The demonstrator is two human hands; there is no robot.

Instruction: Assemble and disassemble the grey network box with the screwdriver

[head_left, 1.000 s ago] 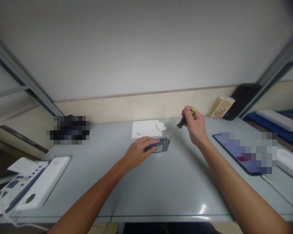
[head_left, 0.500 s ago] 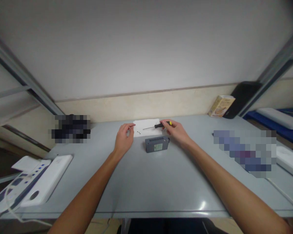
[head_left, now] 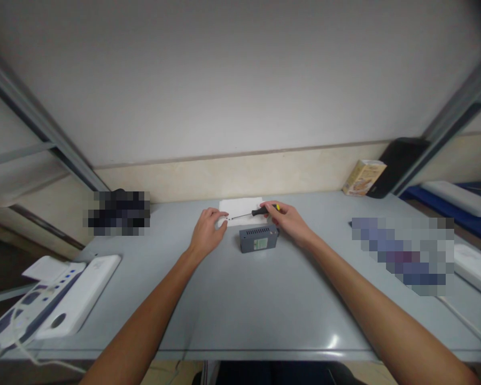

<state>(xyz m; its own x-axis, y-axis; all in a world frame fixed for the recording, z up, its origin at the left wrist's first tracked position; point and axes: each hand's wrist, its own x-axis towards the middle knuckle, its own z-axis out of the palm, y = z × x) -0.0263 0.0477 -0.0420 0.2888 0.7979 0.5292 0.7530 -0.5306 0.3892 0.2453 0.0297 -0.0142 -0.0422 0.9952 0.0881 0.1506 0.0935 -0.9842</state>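
My right hand (head_left: 286,220) is closed around the black and yellow handle of a screwdriver (head_left: 260,212), its thin shaft pointing left over a white sheet (head_left: 240,205). The tip is close to several tiny dark pieces, probably screws, on the sheet's left part. Beside them is my left hand (head_left: 208,230), thumb and forefinger apart around the left edge of the sheet, with nothing visible between them. Just in front of the sheet, a dark grey box (head_left: 246,243) with slots on top and a pale green label stands on the grey table (head_left: 256,305).
A power strip (head_left: 36,302) with cables and a white power bank (head_left: 82,299) lie at the left. A yellow box (head_left: 363,178) leans near a black case (head_left: 398,166) at the back right. Blurred-out items lie at both sides; another white device (head_left: 476,267) is far right.
The screwdriver tip has moved left and down to the small dark pieces. My left hand has shifted right toward them, its thumb and forefinger now nearer.
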